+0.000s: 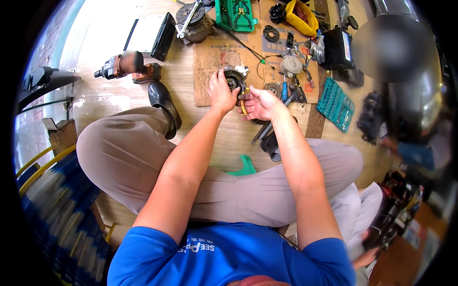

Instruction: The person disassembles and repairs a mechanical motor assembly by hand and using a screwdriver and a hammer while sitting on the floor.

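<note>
My left hand (pixel 221 93) grips the near left rim of a round black metal part (pixel 233 80) with a ringed centre, like a pulley, on the cardboard. In my right hand (pixel 265 104) is a pair of pliers with yellow handles (pixel 244 107); their jaws meet the right side of the round part, and the exact contact is too small to make out. A crumpled white scrap (pixel 242 70) lies just beyond the part. To the right of my hands are another ringed metal part (pixel 273 89) and a blue-handled screwdriver (pixel 285 91).
Flattened cardboard (pixel 210 62) covers the floor ahead. Around it are an impact wrench (pixel 119 66), a wrench (pixel 190 18) on a round machine part, a green pliers case (pixel 235 16), a black battery (pixel 338 47) and a teal socket tray (pixel 335 105). Another person's legs (pixel 355 205) are close on my right.
</note>
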A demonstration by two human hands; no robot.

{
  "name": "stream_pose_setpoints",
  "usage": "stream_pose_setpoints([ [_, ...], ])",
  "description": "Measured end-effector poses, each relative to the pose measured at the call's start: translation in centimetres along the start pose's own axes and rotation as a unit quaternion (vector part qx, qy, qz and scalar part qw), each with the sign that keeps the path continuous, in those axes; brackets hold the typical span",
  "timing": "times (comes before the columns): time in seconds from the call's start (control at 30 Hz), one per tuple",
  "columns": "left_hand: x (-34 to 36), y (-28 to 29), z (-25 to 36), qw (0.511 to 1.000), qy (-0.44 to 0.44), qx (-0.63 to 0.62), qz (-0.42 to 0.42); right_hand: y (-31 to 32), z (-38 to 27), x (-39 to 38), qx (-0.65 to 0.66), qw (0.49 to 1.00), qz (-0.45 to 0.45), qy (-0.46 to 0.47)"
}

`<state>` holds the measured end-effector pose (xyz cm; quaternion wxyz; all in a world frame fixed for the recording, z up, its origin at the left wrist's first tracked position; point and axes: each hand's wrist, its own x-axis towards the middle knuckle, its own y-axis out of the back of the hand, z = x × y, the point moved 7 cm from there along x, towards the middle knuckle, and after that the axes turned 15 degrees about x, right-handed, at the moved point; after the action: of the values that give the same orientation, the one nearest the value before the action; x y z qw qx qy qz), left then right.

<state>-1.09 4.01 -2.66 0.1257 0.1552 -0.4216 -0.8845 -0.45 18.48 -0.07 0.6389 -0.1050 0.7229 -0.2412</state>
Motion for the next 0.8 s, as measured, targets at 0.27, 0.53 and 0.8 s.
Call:
stream_pose_setpoints([
  [0.27,0.4,-0.1,-0.3,0.999,-0.016,-0.005,-0.04,0.2,-0.6,0.5,-0.085,0.992,0.076,0.058],
  [0.53,0.9,-0.4,-0.6,0.998,-0.031,0.03,-0.038,0.8,1.0,1.2,-0.195,0.932,0.12,0.282],
  [0.8,1.0,-0.3,-0.4,0.997,-0.013,0.053,-0.046,9.2,-0.2,-1.0,-0.24,0.859,0.315,0.326],
])
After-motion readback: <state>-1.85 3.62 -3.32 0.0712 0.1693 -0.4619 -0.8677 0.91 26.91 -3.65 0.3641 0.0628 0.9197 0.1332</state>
